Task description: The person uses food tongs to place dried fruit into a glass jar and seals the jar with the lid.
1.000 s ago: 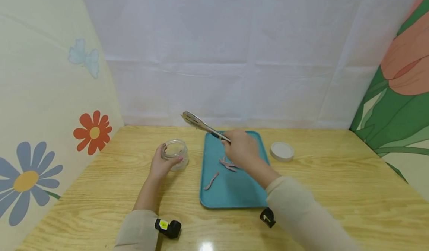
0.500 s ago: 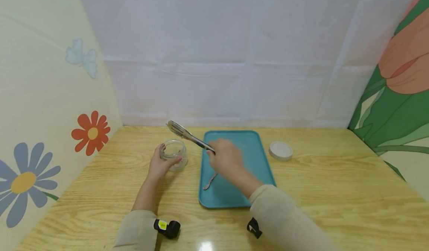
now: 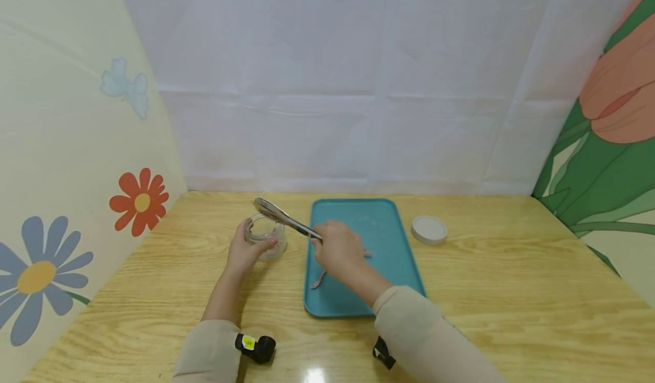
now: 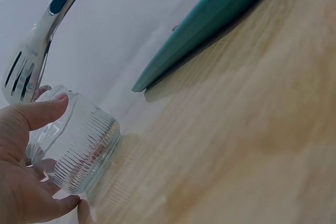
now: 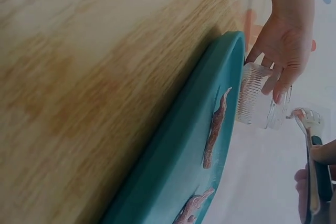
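Note:
A clear ribbed glass jar (image 3: 278, 249) stands lidless on the table, gripped around its side by my left hand (image 3: 249, 253). Reddish bits show through the glass near its base in the left wrist view. My right hand (image 3: 339, 249) holds metal tongs (image 3: 293, 223) with slotted heads by their handles. The heads hang just over the jar's mouth, and a small reddish piece (image 5: 299, 113) shows at their tips in the right wrist view. Reddish-brown strips like dried meat (image 5: 214, 132) lie on a teal tray (image 3: 376, 218), partly hidden behind my right hand in the head view.
A round white lid (image 3: 429, 229) lies right of the tray on the wooden table (image 3: 512, 269). White cloth (image 3: 317, 87) hangs behind the table, and flower-patterned panels flank it.
My right hand has carried the tongs left and down, from above the tray to the jar's mouth. My left hand and the jar stay nearly in place.

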`<state>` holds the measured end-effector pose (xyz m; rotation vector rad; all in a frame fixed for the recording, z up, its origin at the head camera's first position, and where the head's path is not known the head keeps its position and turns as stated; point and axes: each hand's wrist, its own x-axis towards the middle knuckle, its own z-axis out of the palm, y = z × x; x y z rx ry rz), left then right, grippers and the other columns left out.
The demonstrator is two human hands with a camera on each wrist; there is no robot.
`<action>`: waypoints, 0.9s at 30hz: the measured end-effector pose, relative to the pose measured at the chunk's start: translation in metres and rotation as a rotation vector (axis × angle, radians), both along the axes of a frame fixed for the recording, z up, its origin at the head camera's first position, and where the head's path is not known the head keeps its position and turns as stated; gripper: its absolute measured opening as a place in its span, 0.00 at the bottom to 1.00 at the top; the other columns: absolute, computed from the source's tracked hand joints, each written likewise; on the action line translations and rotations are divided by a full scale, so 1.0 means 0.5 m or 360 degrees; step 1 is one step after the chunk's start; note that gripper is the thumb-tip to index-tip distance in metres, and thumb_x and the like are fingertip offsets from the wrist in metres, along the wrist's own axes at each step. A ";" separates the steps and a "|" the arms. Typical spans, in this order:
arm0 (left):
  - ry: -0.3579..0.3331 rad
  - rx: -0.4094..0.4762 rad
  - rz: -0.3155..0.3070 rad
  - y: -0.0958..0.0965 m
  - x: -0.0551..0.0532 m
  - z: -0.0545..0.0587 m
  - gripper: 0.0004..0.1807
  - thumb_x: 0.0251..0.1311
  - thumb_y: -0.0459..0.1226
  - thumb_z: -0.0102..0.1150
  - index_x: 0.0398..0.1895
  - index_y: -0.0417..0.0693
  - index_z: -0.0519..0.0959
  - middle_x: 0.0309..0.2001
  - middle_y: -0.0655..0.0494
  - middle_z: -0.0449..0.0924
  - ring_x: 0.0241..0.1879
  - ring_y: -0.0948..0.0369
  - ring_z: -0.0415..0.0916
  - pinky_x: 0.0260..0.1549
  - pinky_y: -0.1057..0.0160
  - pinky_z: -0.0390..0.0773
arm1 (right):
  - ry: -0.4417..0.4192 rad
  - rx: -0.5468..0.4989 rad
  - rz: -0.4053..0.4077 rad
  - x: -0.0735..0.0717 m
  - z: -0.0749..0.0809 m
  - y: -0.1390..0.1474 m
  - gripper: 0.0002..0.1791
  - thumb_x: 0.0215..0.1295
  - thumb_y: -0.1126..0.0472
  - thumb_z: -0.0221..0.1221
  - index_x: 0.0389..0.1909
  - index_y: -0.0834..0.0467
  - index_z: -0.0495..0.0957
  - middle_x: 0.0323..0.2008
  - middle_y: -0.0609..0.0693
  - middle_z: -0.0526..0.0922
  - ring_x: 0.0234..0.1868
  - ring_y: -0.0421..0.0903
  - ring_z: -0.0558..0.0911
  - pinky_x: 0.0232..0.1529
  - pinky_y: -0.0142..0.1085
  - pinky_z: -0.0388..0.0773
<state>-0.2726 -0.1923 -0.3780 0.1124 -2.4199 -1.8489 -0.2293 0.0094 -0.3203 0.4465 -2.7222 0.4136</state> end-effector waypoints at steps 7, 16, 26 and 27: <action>0.0019 0.0028 0.0000 0.000 -0.002 -0.002 0.50 0.43 0.37 0.65 0.65 0.43 0.43 0.65 0.44 0.43 0.62 0.49 0.40 0.58 0.52 0.44 | -0.0007 -0.0015 0.0025 0.002 -0.005 0.002 0.10 0.54 0.55 0.58 0.38 0.49 0.79 0.23 0.43 0.72 0.23 0.41 0.72 0.16 0.33 0.68; 0.0014 0.0038 -0.0003 0.001 -0.001 0.000 0.50 0.44 0.37 0.64 0.66 0.44 0.42 0.65 0.43 0.42 0.62 0.48 0.40 0.57 0.51 0.44 | -0.0052 -0.0033 0.0037 0.003 -0.007 0.007 0.08 0.56 0.55 0.57 0.36 0.50 0.79 0.22 0.43 0.70 0.21 0.40 0.69 0.14 0.31 0.65; 0.0026 0.0073 0.0001 0.003 -0.001 -0.001 0.48 0.44 0.35 0.64 0.65 0.45 0.45 0.64 0.43 0.45 0.62 0.49 0.42 0.57 0.52 0.44 | -0.0075 -0.0043 0.0047 0.004 0.002 0.014 0.10 0.56 0.53 0.56 0.37 0.52 0.78 0.23 0.44 0.70 0.21 0.40 0.68 0.14 0.31 0.64; 0.0019 0.0077 -0.0002 0.003 -0.001 0.000 0.48 0.44 0.35 0.64 0.65 0.45 0.44 0.64 0.43 0.44 0.62 0.49 0.42 0.57 0.51 0.44 | -0.0061 -0.0051 0.0054 0.004 0.004 0.016 0.10 0.56 0.54 0.56 0.37 0.52 0.78 0.23 0.44 0.70 0.21 0.40 0.68 0.14 0.30 0.64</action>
